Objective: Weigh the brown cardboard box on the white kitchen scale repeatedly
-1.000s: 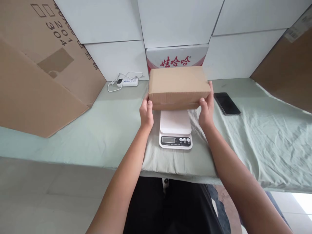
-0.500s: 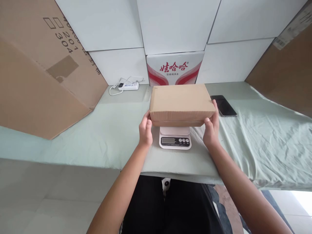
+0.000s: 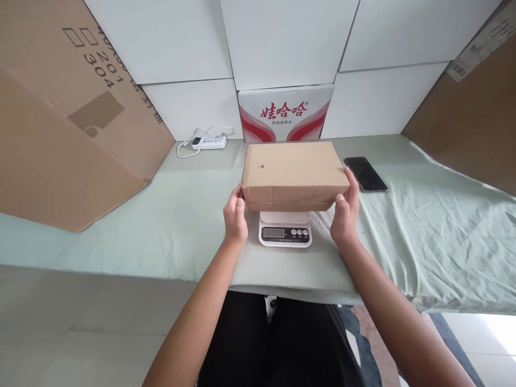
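A closed brown cardboard box (image 3: 296, 166) is held level between my two hands, over a white kitchen scale (image 3: 285, 236). My left hand (image 3: 236, 217) grips its left end, thumb at the near corner and fingers along the side and underneath. At the right end my right hand (image 3: 345, 215) holds it the same way. The box hides most of the weighing plate, and I cannot tell whether it touches it. The scale's display and buttons face me; no digits are readable. A small dark speck (image 3: 262, 166), like an insect, is on the box top.
A black phone (image 3: 365, 174) lies right of the box on the green cloth (image 3: 193, 215). A white power strip (image 3: 209, 142) with its cable lies back left. Behind stands a white-and-red carton (image 3: 286, 115). Large cardboard sheets (image 3: 88, 156) flank both sides.
The dark speck has appeared on the box top. The view has shifted slightly, and the box sits a touch lower in it. Both hands keep their hold.
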### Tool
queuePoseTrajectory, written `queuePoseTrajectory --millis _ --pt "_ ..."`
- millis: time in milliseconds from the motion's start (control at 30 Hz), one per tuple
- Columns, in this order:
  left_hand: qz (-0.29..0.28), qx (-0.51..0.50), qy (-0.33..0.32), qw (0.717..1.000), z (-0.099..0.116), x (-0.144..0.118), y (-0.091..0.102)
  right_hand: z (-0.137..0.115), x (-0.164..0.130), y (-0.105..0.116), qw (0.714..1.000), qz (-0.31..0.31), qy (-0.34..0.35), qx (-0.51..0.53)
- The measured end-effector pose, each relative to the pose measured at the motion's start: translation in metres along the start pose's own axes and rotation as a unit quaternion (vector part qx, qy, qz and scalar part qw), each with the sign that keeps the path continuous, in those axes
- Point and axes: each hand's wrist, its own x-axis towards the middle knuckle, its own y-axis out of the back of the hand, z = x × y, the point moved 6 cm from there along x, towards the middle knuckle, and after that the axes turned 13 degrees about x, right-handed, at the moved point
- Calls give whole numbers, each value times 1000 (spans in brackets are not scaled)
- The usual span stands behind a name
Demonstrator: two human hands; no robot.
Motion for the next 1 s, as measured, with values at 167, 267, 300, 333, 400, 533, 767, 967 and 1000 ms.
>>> queuePoseTrajectory --millis 167,267,300,333,400,533,767,967,1000 --pt "6 -8 8 1000 -1 1 1 -3 0 -1 1000 -2 5 2" --pt "2 6 12 1000 -2 1 1 -4 0 -1 1000 -6 2 1" --pt "0 9 12 1000 -3 1 1 -4 0 -1 1000 -7 1 0" --pt "-3 12 11 1000 -3 1 0 -3 -1 -2 1000 -7 -1 0" --pt "-7 12 10 1000 -2 1 0 -2 -1 -2 1000 -7 -4 1" --pt "-14 11 9 1000 2 1 -1 1 -2 -3 1000 -11 -11 7" --pt "-27 -5 3 1000 4 2 -1 -1 -1 -6 999 -32 -12 9" --pt "-19 -8 9 1000 5 2 0 -6 0 -7 999 -33 -16 14" --pt "-16 -9 10 1000 6 2 0 -7 0 -7 999 -31 -15 14"
